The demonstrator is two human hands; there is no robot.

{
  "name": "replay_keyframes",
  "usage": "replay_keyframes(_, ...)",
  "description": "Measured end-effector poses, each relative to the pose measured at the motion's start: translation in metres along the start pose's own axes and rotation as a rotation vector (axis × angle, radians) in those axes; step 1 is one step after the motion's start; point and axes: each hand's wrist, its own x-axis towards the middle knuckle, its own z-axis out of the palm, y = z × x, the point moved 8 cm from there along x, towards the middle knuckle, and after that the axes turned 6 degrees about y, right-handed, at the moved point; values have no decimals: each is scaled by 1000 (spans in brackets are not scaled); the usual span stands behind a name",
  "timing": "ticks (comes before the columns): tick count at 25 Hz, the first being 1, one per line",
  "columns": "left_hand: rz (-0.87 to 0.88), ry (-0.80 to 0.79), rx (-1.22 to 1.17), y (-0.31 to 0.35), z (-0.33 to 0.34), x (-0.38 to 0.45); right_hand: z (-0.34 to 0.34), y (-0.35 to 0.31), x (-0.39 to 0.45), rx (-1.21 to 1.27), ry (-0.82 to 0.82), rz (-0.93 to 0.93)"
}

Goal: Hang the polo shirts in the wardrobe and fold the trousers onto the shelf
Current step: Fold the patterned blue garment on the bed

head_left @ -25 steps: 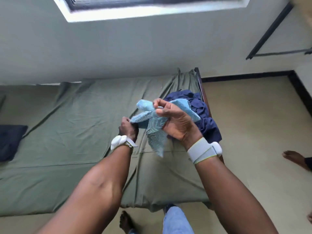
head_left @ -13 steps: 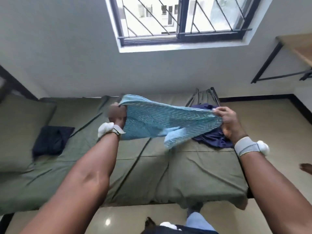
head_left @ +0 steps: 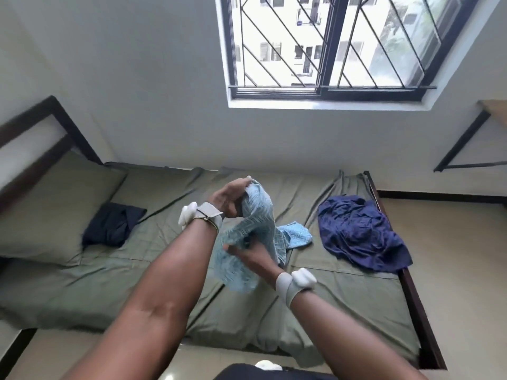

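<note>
Holding the light blue patterned garment [head_left: 255,231] up over the bed [head_left: 170,270], I had both hands on it. My left hand [head_left: 229,200] was the higher one, fingers curled round the bunched top edge of the cloth, so that the fabric hung down from my grip in a twisted fold. My right hand [head_left: 252,256] was lower and nearer to me, thumb and fingers closed on the bottom part of the same garment; how far my fingers went into the folds I could not tell. One loose corner of the blue cloth trailed to the right and rested on the green sheet. Both my wrists wore white bands.

On the right side of the bed, well apart from my hands, a dark blue garment [head_left: 359,231] lay crumpled in a heap near the bed's edge. To the left, a folded navy piece [head_left: 112,224] sat against the side of the green pillow [head_left: 52,212]. Above the bed a barred window [head_left: 329,45] stood in the wall.
</note>
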Motion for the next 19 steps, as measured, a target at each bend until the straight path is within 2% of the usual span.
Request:
replay_keyframes(3, 109, -8, 30, -2, 0, -6, -51, 4, 10, -151, 328, 77)
replay_keyframes(5, 199, -38, 24, -5, -8, -10, -74, 7, 18, -16, 352, 115)
replay_keyframes(9, 314, -160, 279, -25, -15, -23, -84, -9, 27, 366, 226, 140)
replay_keyframes(11, 332, -230, 259, -33, -13, -24, -73, -19, 27, 511, 67, 241)
replay_keyframes(12, 336, -237, 263, -36, -14, -21, -64, -26, 22, 547, -27, 275)
replay_keyframes(14, 324, -170, 292, -39, -28, -13, -52, -48, 14, 582, -147, 227)
replay_keyframes(15, 296, -105, 260, -39, -38, -9, -50, -58, 12, 558, -156, 193)
replay_keyframes(16, 260, -54, 196, -41, -55, -6, -45, -63, 15, 485, -95, 153)
replay_keyframes(17, 239, -3, 107, -40, -73, -6, -42, -60, 22, 334, -6, 129)
replay_keyframes(19, 238, 113, -60, -32, -114, -10, -41, -57, 31, -128, 221, 103)
